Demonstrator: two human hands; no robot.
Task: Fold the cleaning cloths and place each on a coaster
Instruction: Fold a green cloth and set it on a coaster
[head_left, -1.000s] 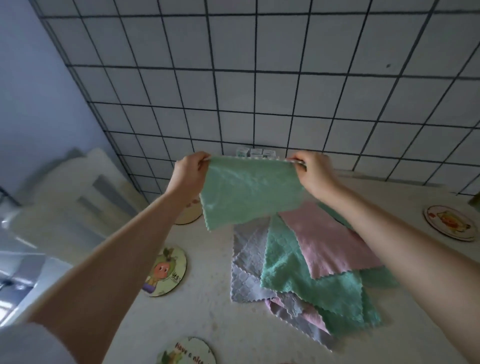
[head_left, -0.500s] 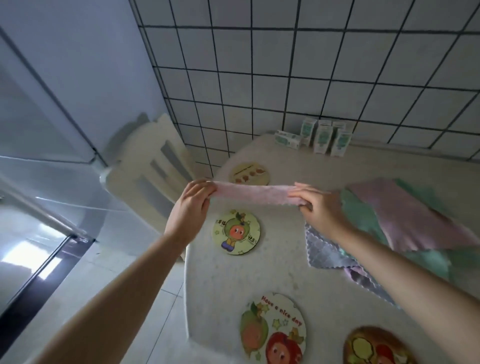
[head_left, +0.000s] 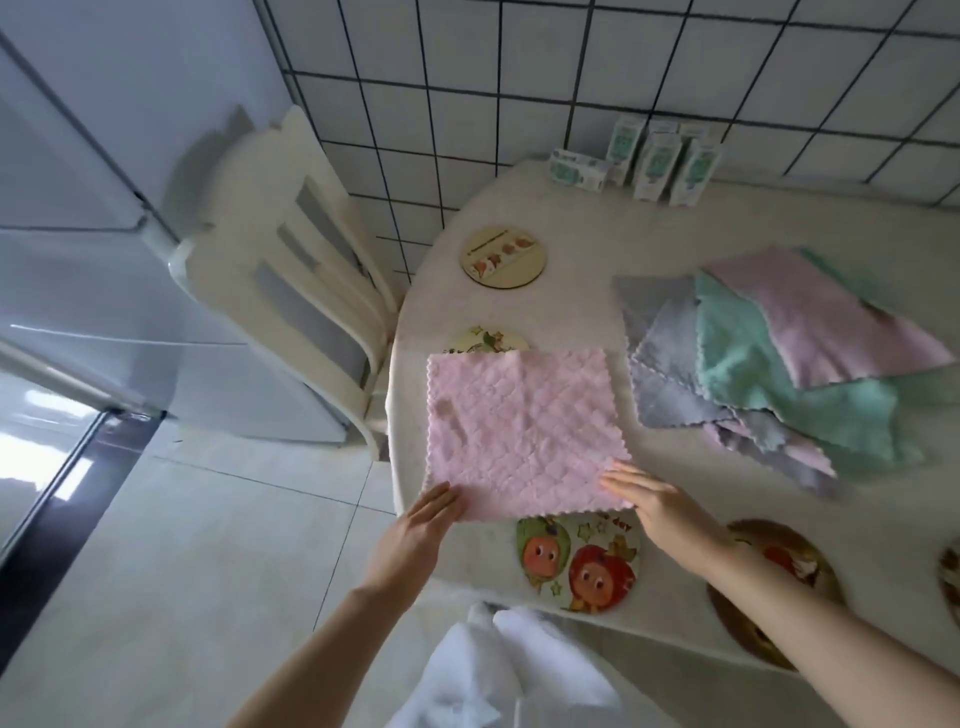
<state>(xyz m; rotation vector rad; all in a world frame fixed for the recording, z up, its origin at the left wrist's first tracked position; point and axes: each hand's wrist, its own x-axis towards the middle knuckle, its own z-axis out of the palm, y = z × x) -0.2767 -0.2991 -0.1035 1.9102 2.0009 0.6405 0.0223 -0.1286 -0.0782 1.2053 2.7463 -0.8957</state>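
Both hands — left hand (head_left: 423, 525) and right hand (head_left: 657, 512) — lie flat and unclenched on the pink cloth's (head_left: 522, 426) near corners; its left edge overhangs the tabletop (head_left: 587, 312) — a careless fold could drag it off.

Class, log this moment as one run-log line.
stage: pre-fold | pink cloth: flat on table, unfolded | left hand, right hand: open at near corners | pile: waiting

A: Views?
B: One, head-worn, wide-angle. Looks steeply down over the table (head_left: 519, 597), close above both hands; tiled wall (head_left: 571, 78) at the top edge.
A: Overlap?
B: None, single view.
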